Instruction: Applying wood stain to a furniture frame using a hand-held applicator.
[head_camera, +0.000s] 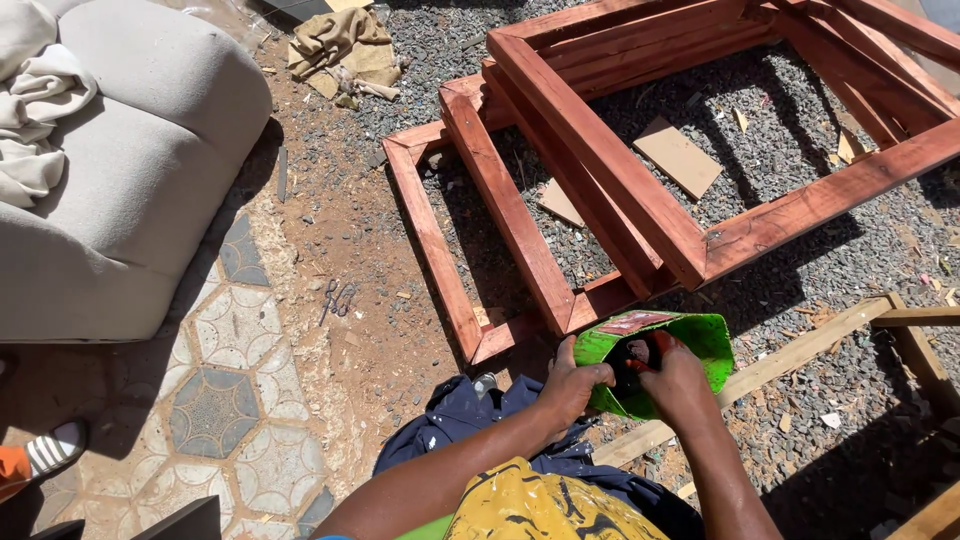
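A left hand (572, 385) grips the rim of a bright green plastic bag (690, 345), held open above gravel ground (800, 260). The right hand (672, 378) reaches inside, its grip hidden. Red-brown wooden frames (600, 160) lie assembled beside it, untouched.

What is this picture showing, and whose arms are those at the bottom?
The arms belong to a person wearing a camera on their head, so you look down as they do. The left hand grips the rim of a green container. The right hand reaches inside it. In front, red wooden frames lie on gravel. A grey sofa stands at the left beside patterned tiles. Scissors lie on the dirt.
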